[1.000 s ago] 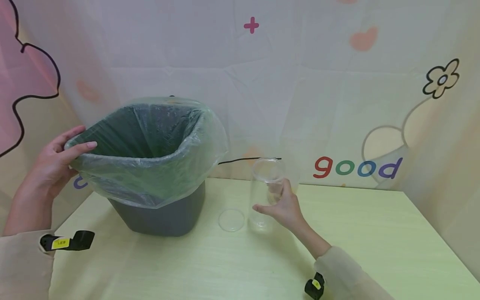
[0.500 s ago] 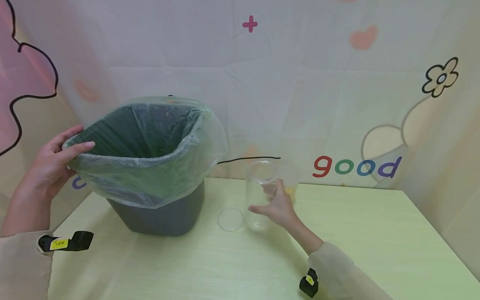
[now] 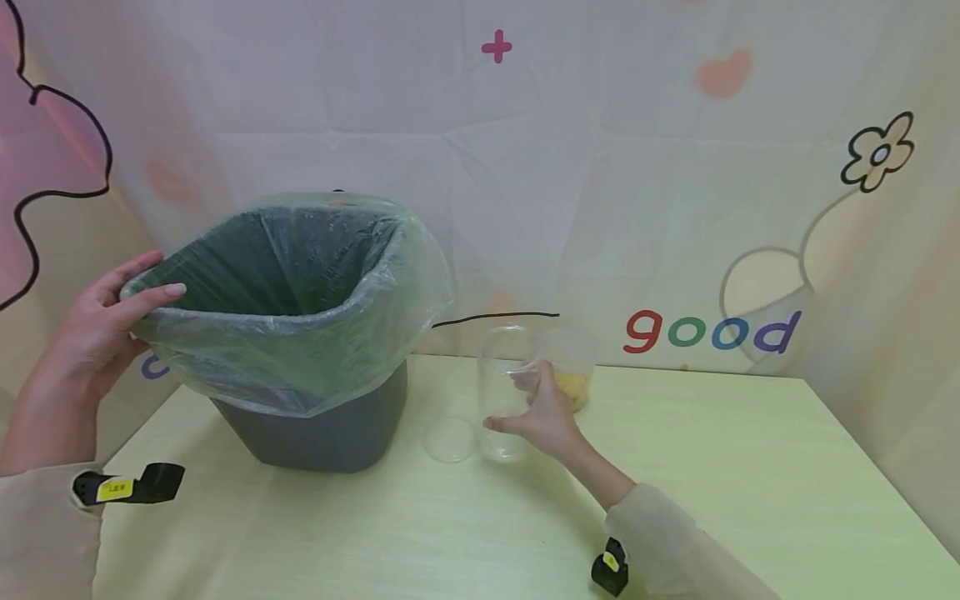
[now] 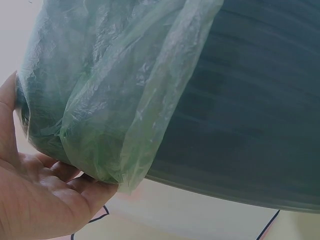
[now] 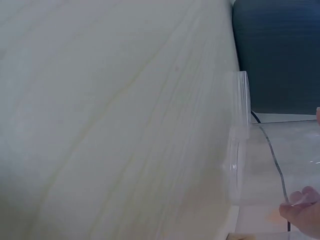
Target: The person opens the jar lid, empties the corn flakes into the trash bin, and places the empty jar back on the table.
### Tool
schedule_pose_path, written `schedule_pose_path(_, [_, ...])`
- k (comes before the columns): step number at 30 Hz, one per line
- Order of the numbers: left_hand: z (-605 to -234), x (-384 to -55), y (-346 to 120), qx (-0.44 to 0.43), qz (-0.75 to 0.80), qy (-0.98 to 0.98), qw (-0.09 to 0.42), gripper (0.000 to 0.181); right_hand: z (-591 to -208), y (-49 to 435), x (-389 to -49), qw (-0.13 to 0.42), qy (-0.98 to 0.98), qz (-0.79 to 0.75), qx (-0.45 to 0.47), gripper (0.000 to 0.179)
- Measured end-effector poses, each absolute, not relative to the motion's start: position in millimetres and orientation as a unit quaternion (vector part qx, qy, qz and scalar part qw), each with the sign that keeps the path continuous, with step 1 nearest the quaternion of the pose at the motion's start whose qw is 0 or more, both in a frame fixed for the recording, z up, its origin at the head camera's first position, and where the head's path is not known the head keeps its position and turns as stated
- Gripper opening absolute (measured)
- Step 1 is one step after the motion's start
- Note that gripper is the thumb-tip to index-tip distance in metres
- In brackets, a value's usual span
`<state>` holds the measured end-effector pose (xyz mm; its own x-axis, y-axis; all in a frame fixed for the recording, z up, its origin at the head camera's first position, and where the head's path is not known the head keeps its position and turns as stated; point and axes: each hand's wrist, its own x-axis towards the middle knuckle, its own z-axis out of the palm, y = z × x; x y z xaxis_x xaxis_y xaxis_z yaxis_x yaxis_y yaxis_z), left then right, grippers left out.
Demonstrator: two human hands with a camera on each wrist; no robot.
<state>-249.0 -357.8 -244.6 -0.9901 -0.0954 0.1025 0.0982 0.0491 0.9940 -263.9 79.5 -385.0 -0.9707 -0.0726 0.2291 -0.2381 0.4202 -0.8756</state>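
Note:
A grey trash bin (image 3: 330, 433) stands at the left of the table, lined with a thin translucent green bag (image 3: 285, 358) folded over its rim. My left hand (image 3: 93, 329) grips the bin's left rim through the bag, thumb on the inner side; the left wrist view shows its fingers under the bag's edge. My right hand (image 3: 543, 417) holds a tall clear plastic jar (image 3: 501, 392) upright on or just over the table. No lid covers its mouth. Left of the jar lies a clear round lid (image 3: 450, 439), close to it or touching.
Behind my right hand stands another clear container with yellow contents (image 3: 573, 390), partly hidden. A printed cloth backdrop (image 3: 525, 167) rises behind the pale wooden table (image 3: 712, 483). The bin's wall (image 5: 280, 55) rises beyond the lid in the right wrist view.
My right hand has moved left with the jar, uncovering more of the container with yellow contents. The lid has shifted slightly left. My left hand keeps its grip on the bin.

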Motion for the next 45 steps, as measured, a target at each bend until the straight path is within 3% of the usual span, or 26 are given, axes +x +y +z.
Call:
schedule_pose_path(26, [-245.1, -251.6, -353.1, -0.025, -0.670, -0.737, 0.078, 0.060, -389.5, 84.9, -265.9, 0.058, -0.842, 0.528, 0.098, 0.082])
schedule_pose_path(32, [-243.1, -243.0, -348.7, -0.015, -0.585, -0.803, 0.111, 0.064, -384.1, 88.2, -260.5, 0.031, -0.854, 0.513, 0.086, 0.084])
schedule_pose_path(39, [-244.9, -225.7, -342.0, 0.008, -0.528, -0.829, 0.186, 0.064, -378.8, 97.6, -253.7, 0.006, -0.846, 0.524, 0.096, 0.102])
schedule_pose_path(45, [-249.1, -213.8, -336.9, 0.040, -0.502, -0.830, 0.240, 0.064, -371.7, 109.8, -247.4, 0.008, -0.835, 0.538, 0.117, 0.098])
